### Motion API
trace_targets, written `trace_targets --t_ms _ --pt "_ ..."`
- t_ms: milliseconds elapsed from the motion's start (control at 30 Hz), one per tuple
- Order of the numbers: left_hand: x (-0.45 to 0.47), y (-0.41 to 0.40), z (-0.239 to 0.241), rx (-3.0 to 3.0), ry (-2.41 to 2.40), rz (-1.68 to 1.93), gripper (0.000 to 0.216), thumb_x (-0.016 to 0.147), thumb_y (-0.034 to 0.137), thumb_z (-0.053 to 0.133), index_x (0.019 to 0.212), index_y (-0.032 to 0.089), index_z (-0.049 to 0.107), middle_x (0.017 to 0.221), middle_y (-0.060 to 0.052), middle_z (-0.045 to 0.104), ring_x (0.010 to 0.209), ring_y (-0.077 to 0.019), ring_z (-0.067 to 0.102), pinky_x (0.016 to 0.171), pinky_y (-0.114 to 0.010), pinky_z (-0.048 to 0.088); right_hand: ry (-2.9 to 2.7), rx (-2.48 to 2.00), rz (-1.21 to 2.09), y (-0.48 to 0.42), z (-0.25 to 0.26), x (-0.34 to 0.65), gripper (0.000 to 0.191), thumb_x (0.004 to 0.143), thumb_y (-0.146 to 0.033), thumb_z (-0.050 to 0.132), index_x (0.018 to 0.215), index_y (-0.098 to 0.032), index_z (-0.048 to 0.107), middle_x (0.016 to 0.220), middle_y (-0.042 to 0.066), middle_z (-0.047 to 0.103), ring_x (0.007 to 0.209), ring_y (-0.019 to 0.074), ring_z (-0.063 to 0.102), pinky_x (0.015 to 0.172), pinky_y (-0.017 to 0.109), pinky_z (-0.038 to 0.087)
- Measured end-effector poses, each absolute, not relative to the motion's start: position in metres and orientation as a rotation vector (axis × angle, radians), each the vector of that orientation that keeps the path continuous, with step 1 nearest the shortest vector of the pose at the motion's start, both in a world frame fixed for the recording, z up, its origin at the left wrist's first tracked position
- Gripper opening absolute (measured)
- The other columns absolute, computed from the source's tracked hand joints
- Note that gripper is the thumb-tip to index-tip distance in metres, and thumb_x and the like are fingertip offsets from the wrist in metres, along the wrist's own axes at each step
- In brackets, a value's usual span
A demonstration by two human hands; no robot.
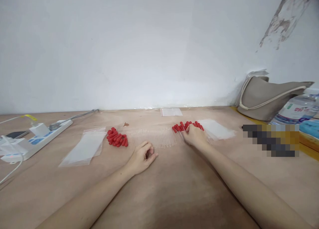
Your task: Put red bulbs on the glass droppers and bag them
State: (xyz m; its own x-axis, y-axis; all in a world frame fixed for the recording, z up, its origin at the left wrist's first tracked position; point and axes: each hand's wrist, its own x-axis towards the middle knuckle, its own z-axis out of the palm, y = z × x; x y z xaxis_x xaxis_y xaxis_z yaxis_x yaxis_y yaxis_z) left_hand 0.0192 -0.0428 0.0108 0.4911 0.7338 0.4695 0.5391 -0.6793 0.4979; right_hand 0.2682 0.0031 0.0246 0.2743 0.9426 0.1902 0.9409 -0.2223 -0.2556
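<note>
My left hand (143, 157) rests on the tabletop with its fingers loosely curled and the thumb apart; nothing shows in it. Just beyond its fingertips lies a row of thin clear tubes (161, 138), side by side. To the left is a small heap of red rubber bulbs (116, 137). On the right, my right hand (196, 135) is closed at a row of droppers (176, 127), clear tubes with red bulbs on their far ends. Its fingertips pinch a dropper there, mostly covered by the hand.
Clear plastic bags (83, 147) lie at the left, more bags (218, 129) at the right, and one small bag (171, 112) near the wall. A power strip (40, 139) with chargers and cables stands far left. At the right are a grey bag (269, 96) and a plastic bottle (294, 109).
</note>
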Motion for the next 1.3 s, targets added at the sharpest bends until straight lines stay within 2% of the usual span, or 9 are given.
trace_targets --t_ms 167,400,600,700,800,1033,1200,1300 --pt "0.018 -0.042 0.011 2.464 1.079 0.891 0.008 0.078 0.022 0.049 0.074 0.016 0.049 0.072 0.0 0.046 0.058 -0.0087 0.044 0.054 -0.021 0.037 -1.988 -2.006 -0.139 -0.006 0.031 0.248 0.03 0.081 -0.036 0.036 0.09 -0.017 0.057 0.088 0.01 0.062 0.083 0.0211 0.057 0.067 0.03 0.038" --pt "0.019 -0.045 0.009 2.527 1.114 0.964 0.021 0.082 0.028 0.046 0.064 0.016 0.045 0.066 0.0 0.045 0.057 -0.0099 0.044 0.053 -0.022 0.037 -2.046 -2.142 0.107 0.008 0.035 0.22 0.028 0.076 -0.03 0.044 0.089 -0.013 0.063 0.089 0.015 0.063 0.085 0.0267 0.059 0.064 0.033 0.042" --pt "-0.002 -0.026 0.031 2.664 1.481 0.98 0.013 0.081 0.024 0.042 0.077 0.017 0.053 0.082 -0.006 0.052 0.079 -0.0178 0.05 0.072 -0.03 0.041 -2.028 -2.181 0.251 0.017 0.036 0.217 0.025 0.073 -0.029 0.048 0.085 -0.015 0.065 0.089 0.016 0.064 0.084 0.0267 0.06 0.063 0.034 0.044" --pt "-0.03 -0.008 0.055 2.685 1.906 0.754 0.015 0.076 0.031 0.049 0.074 0.018 0.057 0.086 -0.007 0.054 0.087 -0.0238 0.05 0.079 -0.037 0.037 -1.997 -2.191 0.282 0.019 0.036 0.218 0.027 0.073 -0.032 0.048 0.085 -0.014 0.064 0.089 0.016 0.064 0.084 0.0278 0.06 0.064 0.035 0.044" --pt "-0.053 0.004 0.067 2.527 2.214 0.487 0.02 0.07 0.037 0.053 0.073 0.02 0.062 0.085 -0.009 0.055 0.089 -0.0286 0.048 0.079 -0.042 0.034 -1.97 -2.191 0.296 0.02 0.033 0.219 0.026 0.071 -0.032 0.049 0.084 -0.015 0.063 0.088 0.014 0.064 0.083 0.0272 0.06 0.063 0.034 0.044" --pt "-0.057 0.008 0.048 2.538 2.242 0.389 0.033 0.072 0.047 0.048 0.072 0.018 0.065 0.094 -0.013 0.053 0.097 -0.0316 0.042 0.079 -0.044 0.03 -1.917 -2.162 0.293 0.016 0.04 0.223 0.025 0.073 -0.032 0.044 0.079 -0.017 0.063 0.084 0.01 0.064 0.08 0.0233 0.06 0.061 0.03 0.042" --pt "-0.057 0.009 0.043 2.582 2.282 0.459 0.028 0.072 0.038 0.048 0.068 0.017 0.065 0.091 -0.013 0.053 0.094 -0.0304 0.043 0.079 -0.042 0.03 -1.884 -2.056 0.253 -0.004 0.047 0.233 0.029 0.075 -0.037 0.043 0.061 -0.018 0.06 0.069 0.007 0.063 0.07 0.0206 0.059 0.056 0.026 0.037" --pt "-0.058 0.009 0.043 2.614 2.256 0.52 0.024 0.072 0.031 0.046 0.065 0.017 0.064 0.09 -0.011 0.055 0.091 -0.0282 0.045 0.08 -0.04 0.031 -1.854 -1.934 0.223 -0.019 0.043 0.24 0.026 0.075 -0.036 0.044 0.061 -0.019 0.057 0.067 0.005 0.062 0.065 0.0184 0.057 0.054 0.025 0.034"
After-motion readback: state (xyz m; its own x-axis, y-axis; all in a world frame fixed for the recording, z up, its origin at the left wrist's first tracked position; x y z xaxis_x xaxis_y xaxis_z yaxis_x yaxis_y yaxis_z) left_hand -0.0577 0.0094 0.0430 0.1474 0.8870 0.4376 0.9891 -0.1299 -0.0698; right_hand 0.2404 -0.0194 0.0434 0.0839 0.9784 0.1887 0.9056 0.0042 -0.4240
